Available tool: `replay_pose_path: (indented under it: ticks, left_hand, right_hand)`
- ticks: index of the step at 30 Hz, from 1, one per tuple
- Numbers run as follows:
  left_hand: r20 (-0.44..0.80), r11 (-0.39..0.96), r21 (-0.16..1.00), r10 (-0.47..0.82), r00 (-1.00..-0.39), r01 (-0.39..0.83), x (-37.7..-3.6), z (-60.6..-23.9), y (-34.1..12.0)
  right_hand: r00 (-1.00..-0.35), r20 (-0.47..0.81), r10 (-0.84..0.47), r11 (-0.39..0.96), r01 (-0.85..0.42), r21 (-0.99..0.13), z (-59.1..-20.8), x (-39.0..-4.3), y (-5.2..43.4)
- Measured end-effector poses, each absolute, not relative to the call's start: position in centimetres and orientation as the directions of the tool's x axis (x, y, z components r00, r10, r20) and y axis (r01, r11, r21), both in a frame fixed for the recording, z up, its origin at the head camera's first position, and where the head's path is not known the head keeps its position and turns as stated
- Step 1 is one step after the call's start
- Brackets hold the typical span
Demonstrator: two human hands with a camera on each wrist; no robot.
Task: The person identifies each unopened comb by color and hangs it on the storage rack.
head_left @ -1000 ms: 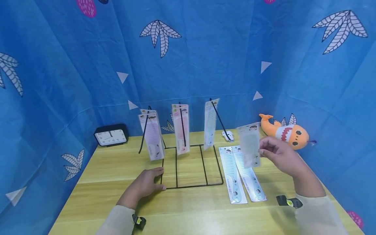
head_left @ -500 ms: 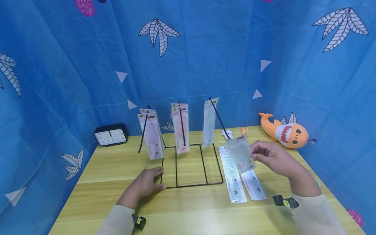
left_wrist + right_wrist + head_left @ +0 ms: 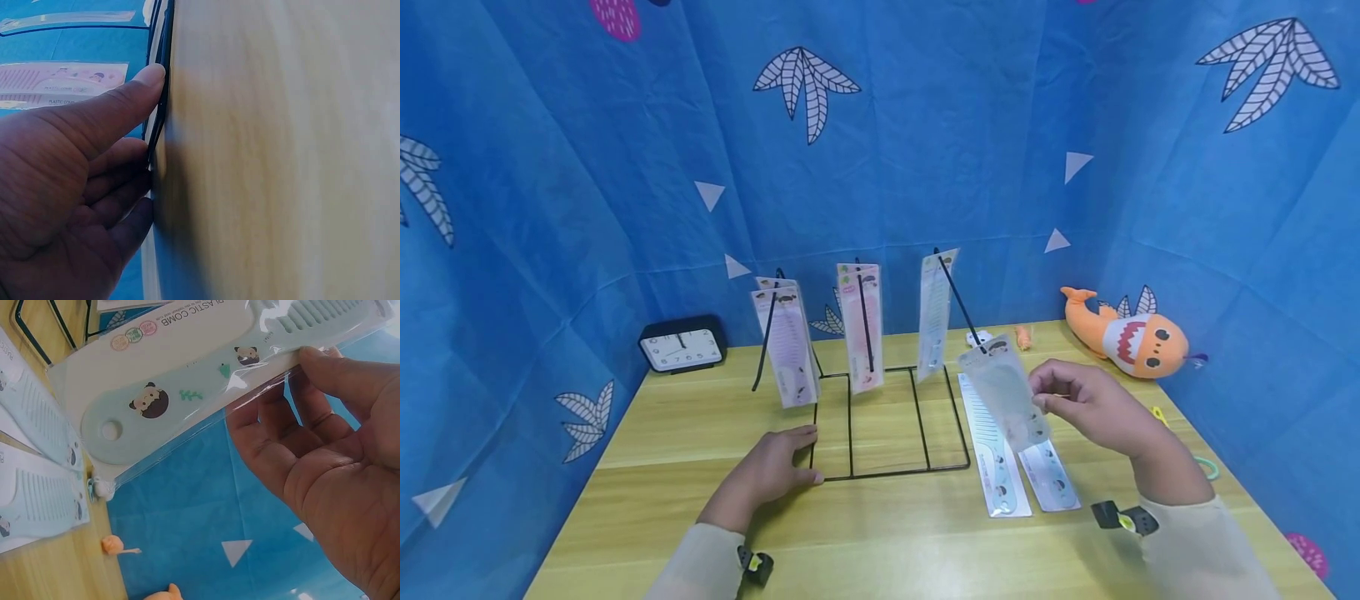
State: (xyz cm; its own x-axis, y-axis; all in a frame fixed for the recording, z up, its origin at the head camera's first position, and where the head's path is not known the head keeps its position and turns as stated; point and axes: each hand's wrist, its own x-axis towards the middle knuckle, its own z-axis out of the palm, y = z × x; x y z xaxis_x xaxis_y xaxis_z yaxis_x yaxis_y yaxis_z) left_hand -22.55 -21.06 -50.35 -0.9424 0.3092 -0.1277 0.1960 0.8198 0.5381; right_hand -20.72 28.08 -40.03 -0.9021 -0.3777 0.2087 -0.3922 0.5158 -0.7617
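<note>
My right hand (image 3: 1093,408) pinches the side edge of a pale green plastic comb in a clear package (image 3: 212,381). The package tilts in the air, its top by the tip of the right hook of a black wire rack (image 3: 898,475); I cannot tell whether the hook passes through it. Purple packaged combs (image 3: 790,350) hang on the left hook, pink ones (image 3: 861,333) on the middle one, and a pale blue one (image 3: 934,317) on the right. My left hand (image 3: 767,471) rests at the rack's front left corner, thumb and fingertips touching the wire (image 3: 161,106).
Two packaged pale blue combs (image 3: 1000,479) lie right of the rack, partly under the held one. A clock (image 3: 685,350) stands at the back left. An orange plush shark (image 3: 1131,337), a small orange figure (image 3: 1024,337) and a green ring (image 3: 1206,468) are on the right.
My right hand has moved left with the packaged comb, bringing its tilted top to the right hook's tip. My left hand stays at the rack's corner.
</note>
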Motion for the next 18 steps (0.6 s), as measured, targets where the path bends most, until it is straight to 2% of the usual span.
replay_pose_path:
  ticks: [18]
  left_hand:
    - [-0.127,0.824,0.531,0.308,-0.943,0.198,-22.8,-50.5,-21.2]
  right_hand:
    - [-0.932,0.159,-0.325,0.549,-0.323,-0.771,-40.3,-21.2,26.0]
